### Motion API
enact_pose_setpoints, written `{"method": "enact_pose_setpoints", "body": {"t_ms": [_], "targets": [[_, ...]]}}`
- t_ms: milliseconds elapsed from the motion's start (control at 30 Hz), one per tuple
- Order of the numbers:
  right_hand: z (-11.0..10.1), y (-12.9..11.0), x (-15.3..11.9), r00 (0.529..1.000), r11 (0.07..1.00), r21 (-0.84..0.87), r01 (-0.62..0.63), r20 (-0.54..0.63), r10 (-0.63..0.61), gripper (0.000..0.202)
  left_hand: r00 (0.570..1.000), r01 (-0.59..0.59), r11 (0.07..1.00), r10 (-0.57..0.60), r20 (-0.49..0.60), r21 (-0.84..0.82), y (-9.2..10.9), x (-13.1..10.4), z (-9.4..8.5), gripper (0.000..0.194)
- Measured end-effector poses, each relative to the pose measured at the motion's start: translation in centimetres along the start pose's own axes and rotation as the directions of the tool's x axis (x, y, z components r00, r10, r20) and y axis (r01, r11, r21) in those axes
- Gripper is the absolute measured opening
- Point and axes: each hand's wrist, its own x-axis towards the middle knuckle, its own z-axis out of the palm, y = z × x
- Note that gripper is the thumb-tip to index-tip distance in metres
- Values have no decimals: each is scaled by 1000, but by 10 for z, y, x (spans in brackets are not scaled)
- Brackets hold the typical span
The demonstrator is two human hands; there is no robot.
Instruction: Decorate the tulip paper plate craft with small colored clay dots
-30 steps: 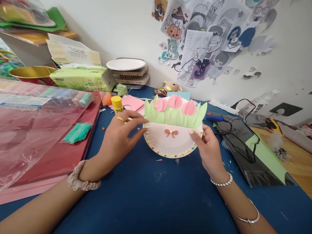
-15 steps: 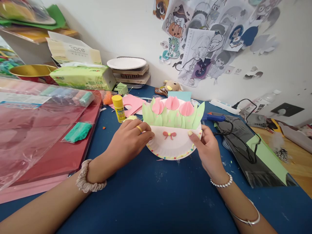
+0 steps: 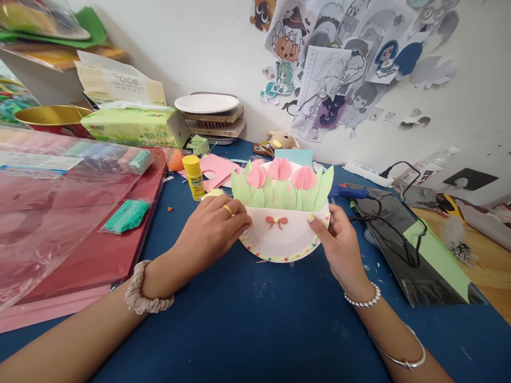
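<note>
The paper-plate basket (image 3: 285, 242) stands tilted up over the blue tabletop (image 3: 259, 330), between the person's 2 hands; whether its lower rim touches the surface is hard to make out. The right hand (image 3: 343, 234) pinches the basket's right edge, thumb in front and fingers behind. The left hand (image 3: 213, 226) is drawn in narrow, its fingertips bunched on the left edge. Across the basket's top run green paper leaves (image 3: 281, 196) with 3 pink paper tulips (image 3: 280, 169), and a small red bow (image 3: 276, 221) sits just below them; coloured dots follow the lower rim. Left of the basket, a yellow-capped glue stick (image 3: 194, 178) stands near cut pink paper (image 3: 219, 169), and farther left a teal packet (image 3: 126, 216) lies on red sheets (image 3: 88, 266). Just right of the basket is a blue tool (image 3: 353, 192) with a black cord. Behind it lies a plush toy (image 3: 281, 140), and beyond that drawings (image 3: 323, 80) cover part of the wall.
</note>
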Motion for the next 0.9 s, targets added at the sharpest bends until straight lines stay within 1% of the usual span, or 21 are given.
{"method": "enact_pose_setpoints", "body": {"t_ms": [133, 200, 333, 533, 733, 900], "targets": [[0, 0, 0, 1000, 1000, 11, -18, 7, 18, 27, 1000, 10, 1000, -11, 13, 15, -2, -2, 1, 18], [0, 0, 0, 999, 999, 25, -35, 11, 35, 27, 1000, 14, 1000, -15, 24, 17, -3, -3, 2, 19], [1, 0, 2, 996, 995, 45, -92, 14, 91, 30, 998, -4, 1000, 4, 55, 16, -4, -4, 4, 19], [1, 5, 5, 986, 985, 37, -169, 22, 168, 34, 998, -22, 1000, 22, 66, 0, -3, -4, 8, 22], [0, 6, 5, 980, 979, 27, -201, 16, 201, 36, 997, -46, 999, 46, 67, -5, -2, -3, 10, 22], [1, 4, 6, 977, 976, 35, -214, 11, 214, 34, 996, -63, 998, 62, 60, 18, -1, -2, 10, 20]]}}
